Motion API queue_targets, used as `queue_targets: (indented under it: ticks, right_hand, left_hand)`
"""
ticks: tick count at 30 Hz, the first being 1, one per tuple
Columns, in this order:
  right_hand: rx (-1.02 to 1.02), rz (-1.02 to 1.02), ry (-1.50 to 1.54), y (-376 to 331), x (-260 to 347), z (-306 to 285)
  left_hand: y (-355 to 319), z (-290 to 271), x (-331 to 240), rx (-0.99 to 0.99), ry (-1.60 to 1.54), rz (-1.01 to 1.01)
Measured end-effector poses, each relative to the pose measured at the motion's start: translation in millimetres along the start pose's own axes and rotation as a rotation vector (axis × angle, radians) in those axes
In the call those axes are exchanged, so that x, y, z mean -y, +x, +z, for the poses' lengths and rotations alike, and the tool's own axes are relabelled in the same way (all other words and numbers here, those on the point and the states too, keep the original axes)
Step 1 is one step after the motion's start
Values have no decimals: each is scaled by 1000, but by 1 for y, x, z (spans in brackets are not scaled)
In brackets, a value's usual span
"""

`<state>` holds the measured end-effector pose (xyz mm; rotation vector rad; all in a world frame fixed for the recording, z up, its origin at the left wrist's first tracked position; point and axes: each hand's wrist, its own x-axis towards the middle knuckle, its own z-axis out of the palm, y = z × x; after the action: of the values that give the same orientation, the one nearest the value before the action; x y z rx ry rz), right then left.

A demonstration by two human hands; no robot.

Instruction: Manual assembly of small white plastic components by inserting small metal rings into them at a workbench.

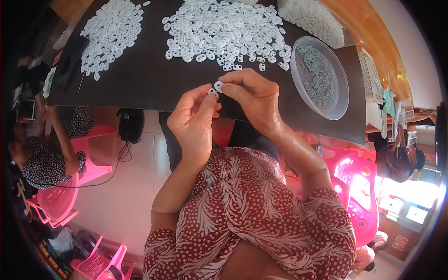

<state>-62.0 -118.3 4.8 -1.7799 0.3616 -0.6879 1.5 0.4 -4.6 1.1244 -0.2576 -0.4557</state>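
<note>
Just over the near edge of the dark table, my two hands meet. Between the thumb and fingers of my left hand is a small white plastic piece with holes. My right hand pinches a white oval plastic piece with a dark hole, close beside the first one; whether the two touch, I cannot tell. Beyond my hands spreads a big heap of white plastic pieces, ovals and small blocks with holes. A second heap of white ovals lies at the far left.
Right of my hands stands a clear oval tub with small grey-green metal-looking parts. Behind it, a clear bin holds many white pieces. A person in a patterned top sits at the left by a pink chair. Another pink chair is at the right.
</note>
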Motion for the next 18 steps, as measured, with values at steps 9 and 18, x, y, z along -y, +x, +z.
queue_targets:
  ticks: [9, 18]
  right_hand:
    - [-21, -148, -183, -3, 1, 4]
    - [21, -301, -346, -3, 4, 1]
  left_hand:
    - [0, 3, 2, 36, -87, -10]
    - [2, 2, 3, 38, -93, -54]
